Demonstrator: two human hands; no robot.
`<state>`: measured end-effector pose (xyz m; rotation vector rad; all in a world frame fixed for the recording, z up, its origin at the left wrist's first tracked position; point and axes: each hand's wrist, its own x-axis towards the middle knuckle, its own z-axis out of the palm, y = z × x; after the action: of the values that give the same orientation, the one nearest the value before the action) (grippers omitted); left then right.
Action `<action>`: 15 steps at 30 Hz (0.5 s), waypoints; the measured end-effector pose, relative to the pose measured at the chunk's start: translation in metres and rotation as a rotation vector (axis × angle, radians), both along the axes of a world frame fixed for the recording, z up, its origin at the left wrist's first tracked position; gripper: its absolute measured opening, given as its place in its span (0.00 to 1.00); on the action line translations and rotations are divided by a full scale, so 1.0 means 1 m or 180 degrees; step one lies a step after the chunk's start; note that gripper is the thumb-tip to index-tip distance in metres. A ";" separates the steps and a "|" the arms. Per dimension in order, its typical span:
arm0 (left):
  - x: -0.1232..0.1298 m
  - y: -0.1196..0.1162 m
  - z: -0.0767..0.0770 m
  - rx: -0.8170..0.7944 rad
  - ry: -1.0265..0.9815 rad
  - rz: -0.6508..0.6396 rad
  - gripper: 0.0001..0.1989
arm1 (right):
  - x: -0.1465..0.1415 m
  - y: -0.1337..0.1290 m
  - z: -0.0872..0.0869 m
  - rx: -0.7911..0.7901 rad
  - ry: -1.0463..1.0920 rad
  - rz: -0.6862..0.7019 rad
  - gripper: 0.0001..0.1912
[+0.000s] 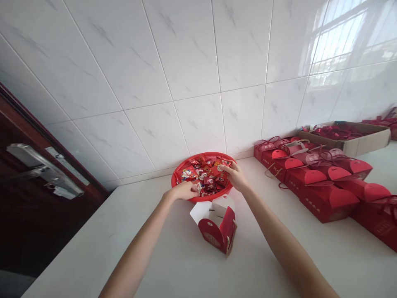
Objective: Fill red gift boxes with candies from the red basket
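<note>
A round red plastic basket (175, 176) holds several wrapped candies (208, 181) in red, white and printed wrappers. My left hand (185, 190) reaches over the near left rim, its fingers curled down among the candies; what they grip, if anything, is hidden. At the right side of the basket, my right hand (236, 176) pinches a red candy packet (218, 168) between thumb and fingers. Just in front of the basket stands a red gift box (214, 229), its flaps up and its white inside showing. A twine handle hangs at its right side.
Closed red gift boxes (322, 200) with cord handles stand in rows on the right of the white counter (149, 256). Behind them is a cardboard tray (366, 142) of dark red ribbons. A tiled wall (198, 120) backs the counter; a brown door (27, 215) is at left.
</note>
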<state>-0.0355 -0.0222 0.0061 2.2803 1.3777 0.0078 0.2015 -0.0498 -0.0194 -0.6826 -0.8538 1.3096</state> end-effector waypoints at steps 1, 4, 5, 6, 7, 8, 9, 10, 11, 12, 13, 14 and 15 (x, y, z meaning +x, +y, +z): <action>0.001 0.003 0.000 -0.0046 0.0036 -0.0022 0.07 | 0.000 0.000 0.000 0.0002 0.0000 -0.0003 0.19; 0.007 0.011 0.000 -0.0128 0.0128 -0.0050 0.09 | 0.000 0.000 0.000 0.0035 -0.0052 -0.0022 0.18; 0.009 0.013 -0.002 -0.0080 0.0126 -0.0049 0.15 | 0.000 0.000 -0.001 0.0043 -0.0084 -0.0041 0.18; 0.011 0.016 -0.005 0.0005 0.0109 -0.0058 0.21 | 0.000 0.000 -0.001 0.0047 -0.0119 -0.0061 0.19; 0.012 0.018 -0.008 0.0106 0.0086 -0.0080 0.27 | 0.000 0.001 -0.002 0.0051 -0.0149 -0.0080 0.19; 0.014 0.020 -0.011 0.0199 0.0066 -0.0112 0.32 | 0.000 0.001 -0.003 0.0056 -0.0174 -0.0101 0.19; 0.016 0.022 -0.015 0.0270 0.0054 -0.0148 0.35 | 0.000 0.001 -0.003 0.0062 -0.0198 -0.0124 0.20; 0.019 0.023 -0.018 0.0299 0.0059 -0.0181 0.36 | -0.001 0.001 -0.004 0.0070 -0.0222 -0.0143 0.20; 0.021 0.024 -0.021 0.0290 0.0073 -0.0202 0.36 | -0.001 0.001 -0.004 0.0081 -0.0248 -0.0150 0.19; 0.024 0.025 -0.023 0.0266 0.0092 -0.0215 0.35 | -0.001 0.001 -0.004 0.0092 -0.0272 -0.0157 0.19; 0.026 0.025 -0.025 0.0233 0.0098 -0.0235 0.34 | -0.001 0.001 -0.004 0.0099 -0.0293 -0.0168 0.18; 0.028 0.025 -0.025 0.0184 0.0081 -0.0280 0.34 | -0.001 0.001 -0.004 0.0103 -0.0311 -0.0182 0.18; 0.030 0.024 -0.025 0.0106 0.0041 -0.0352 0.33 | -0.001 0.001 -0.004 0.0106 -0.0328 -0.0196 0.17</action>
<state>-0.0060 0.0020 -0.0191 2.3851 1.2651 -0.0199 0.2004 -0.0486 -0.0236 -0.7495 -0.9289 1.2109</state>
